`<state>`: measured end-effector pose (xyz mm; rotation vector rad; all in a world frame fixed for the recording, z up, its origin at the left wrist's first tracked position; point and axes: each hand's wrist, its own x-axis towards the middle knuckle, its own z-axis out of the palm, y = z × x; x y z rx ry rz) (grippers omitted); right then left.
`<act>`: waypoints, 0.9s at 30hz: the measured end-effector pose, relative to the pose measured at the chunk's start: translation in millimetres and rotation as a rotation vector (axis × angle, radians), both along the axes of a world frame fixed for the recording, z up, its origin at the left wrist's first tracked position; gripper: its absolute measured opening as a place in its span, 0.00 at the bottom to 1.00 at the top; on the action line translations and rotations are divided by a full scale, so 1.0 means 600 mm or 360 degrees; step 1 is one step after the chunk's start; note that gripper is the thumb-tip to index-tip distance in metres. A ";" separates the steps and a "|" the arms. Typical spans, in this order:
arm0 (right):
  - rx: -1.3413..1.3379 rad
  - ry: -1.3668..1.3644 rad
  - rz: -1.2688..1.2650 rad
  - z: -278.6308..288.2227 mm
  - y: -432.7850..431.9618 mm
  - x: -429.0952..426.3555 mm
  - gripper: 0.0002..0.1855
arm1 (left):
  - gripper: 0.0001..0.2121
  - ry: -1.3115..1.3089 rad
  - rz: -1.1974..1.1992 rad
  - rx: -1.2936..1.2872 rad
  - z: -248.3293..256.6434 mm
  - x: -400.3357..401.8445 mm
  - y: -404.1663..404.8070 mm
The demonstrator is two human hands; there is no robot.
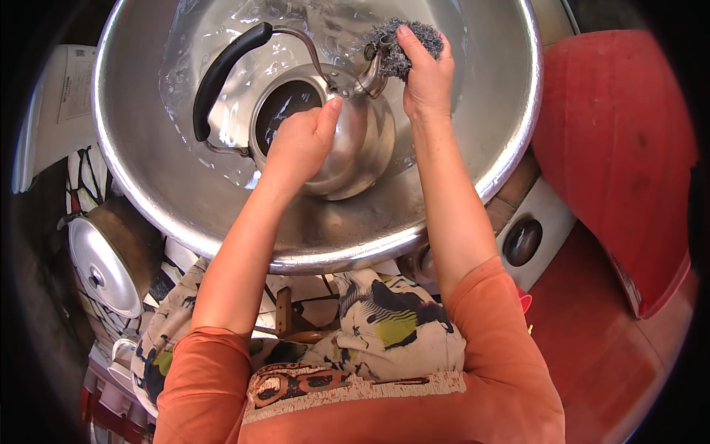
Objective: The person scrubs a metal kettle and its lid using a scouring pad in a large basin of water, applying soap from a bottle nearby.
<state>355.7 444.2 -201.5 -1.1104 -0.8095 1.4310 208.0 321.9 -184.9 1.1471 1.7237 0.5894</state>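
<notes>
A wide metal basin point(355, 233) holding water lies before me. In it a stainless steel kettle point(363, 150) is tilted, with its lidless round opening facing up and left and its black handle point(227, 77) swung to the left. My left hand point(304, 136) grips the kettle's rim, the thumb on the outside and the fingers hidden inside the opening. My right hand point(427, 72) holds a grey steel wool scourer point(395, 64) against the tip of the kettle's spout point(373, 80).
Left of the basin stands a pot with a metal lid point(102, 266); above it is a pale container point(61, 105) bearing writing. A large red plastic object point(615, 139) stands at the right, beside a dark oval thing point(522, 241) on a pale surface. A red floor point(599, 344) shows below.
</notes>
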 end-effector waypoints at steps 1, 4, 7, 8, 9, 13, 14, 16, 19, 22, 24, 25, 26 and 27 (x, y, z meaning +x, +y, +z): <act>-0.0050 0.0186 0.0083 0.006 -0.002 0.008 0.22 | 0.29 -0.0050 0.0043 -0.0029 0.006 -0.006 0.004; -0.0161 0.0595 0.0306 0.024 -0.014 0.025 0.24 | 0.29 -0.0286 0.0164 -0.0026 -0.020 -0.042 0.002; 0.0024 0.0220 0.0573 0.020 -0.019 0.029 0.27 | 0.29 -0.0530 0.0280 -0.0133 -0.004 -0.049 0.011; 0.0039 0.0173 0.0603 0.019 -0.016 0.026 0.29 | 0.29 -0.0545 0.0271 -0.0197 -0.002 -0.053 0.011; 0.0053 0.0103 0.0653 0.016 -0.010 0.025 0.30 | 0.29 -0.0560 0.0262 -0.0262 0.000 -0.056 0.012; 0.0118 -0.0036 0.0759 0.015 0.019 0.011 0.28 | 0.29 -0.0564 0.0194 -0.0264 0.002 -0.059 0.018; 0.0125 -0.0066 0.0770 0.008 0.028 0.007 0.26 | 0.29 -0.0570 0.0205 -0.0260 0.002 -0.059 0.019; 0.0181 -0.0102 0.0696 -0.004 0.036 -0.006 0.21 | 0.29 -0.0583 0.0224 -0.0251 0.002 -0.055 0.021; 0.0249 -0.0590 0.0398 0.007 0.028 -0.045 0.23 | 0.29 -0.0460 0.0227 -0.0175 -0.003 -0.054 0.018; 0.0370 -0.0923 0.0298 0.013 0.020 -0.063 0.25 | 0.30 -0.0531 0.0306 -0.0183 -0.008 -0.057 0.013; 0.0395 -0.0814 0.0490 0.021 0.020 -0.061 0.25 | 0.30 -0.0644 0.0393 -0.0176 -0.005 -0.061 0.011; 0.0376 -0.0636 0.0655 0.026 0.024 -0.052 0.25 | 0.30 -0.0708 0.0439 -0.0207 -0.002 -0.065 0.010; 0.0351 -0.0450 0.0815 0.028 0.027 -0.048 0.25 | 0.30 -0.0766 0.0483 -0.0241 -0.001 -0.069 0.009; 0.0343 -0.0574 0.0786 0.030 0.029 -0.051 0.26 | 0.30 -0.0698 0.0433 -0.0266 -0.004 -0.070 0.010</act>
